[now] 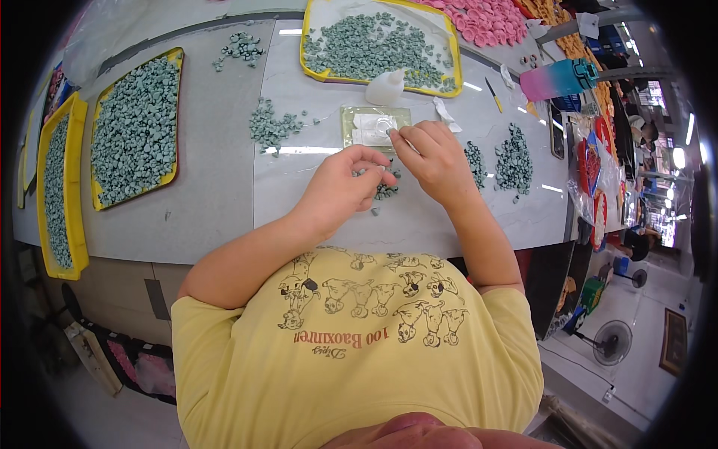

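Observation:
My left hand [336, 187] is closed in a pinch, with what looks like a small green piece between thumb and fingertips. To its right, my right hand [436, 161] pinches another small green piece over the near right part of a shallow clear-yellowish dish [407, 120]. A white sheet [366, 129] lies in that dish, with a round wet-looking mark near my fingertips. Just under and between the hands sits a small heap of green pieces [387, 188], partly hidden by the left fingers. Behind the dish, a white squeeze bottle [384, 88] stands beside a yellow tray.
Green pieces fill the back yellow tray [305, 63], a left yellow tray [178, 127] and a far-left yellow bin [76, 187]. Loose piles lie left [273, 126] and right [514, 161]. A crumpled tissue [446, 114], a yellow-handled knife [494, 96], a pink-blue bottle [553, 80] and a phone [557, 131] are rightward.

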`<state>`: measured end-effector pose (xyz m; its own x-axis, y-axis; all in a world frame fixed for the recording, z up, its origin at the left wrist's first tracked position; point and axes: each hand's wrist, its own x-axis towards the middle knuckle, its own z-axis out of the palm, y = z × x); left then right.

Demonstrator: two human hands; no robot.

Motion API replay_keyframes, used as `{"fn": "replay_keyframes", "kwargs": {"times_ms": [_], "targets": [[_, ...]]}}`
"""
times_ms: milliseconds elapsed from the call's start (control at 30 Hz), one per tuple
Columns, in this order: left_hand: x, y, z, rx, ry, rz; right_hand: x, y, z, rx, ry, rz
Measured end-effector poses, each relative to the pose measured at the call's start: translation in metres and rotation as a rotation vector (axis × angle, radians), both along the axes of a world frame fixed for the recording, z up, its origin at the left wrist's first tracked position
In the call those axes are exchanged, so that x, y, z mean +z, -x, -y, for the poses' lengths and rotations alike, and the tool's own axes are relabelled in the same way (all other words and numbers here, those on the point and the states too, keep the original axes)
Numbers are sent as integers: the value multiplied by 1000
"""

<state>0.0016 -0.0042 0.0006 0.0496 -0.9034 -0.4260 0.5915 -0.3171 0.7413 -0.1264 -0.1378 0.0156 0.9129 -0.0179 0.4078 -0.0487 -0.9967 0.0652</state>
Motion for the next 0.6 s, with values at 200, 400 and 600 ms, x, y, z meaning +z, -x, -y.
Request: {"fn": "replay_keyframes", "kwargs": {"times_ms": [200, 400, 600], "targets": [[1, 1, 0, 59, 24, -87, -3, 3, -11, -128, -543, 254], [8, 0, -1, 46, 17, -98, 9, 7, -29, -410, -1514, 323], [11, 0, -1, 31, -15, -271, 9, 11, -38, -366, -1624, 359]]}}
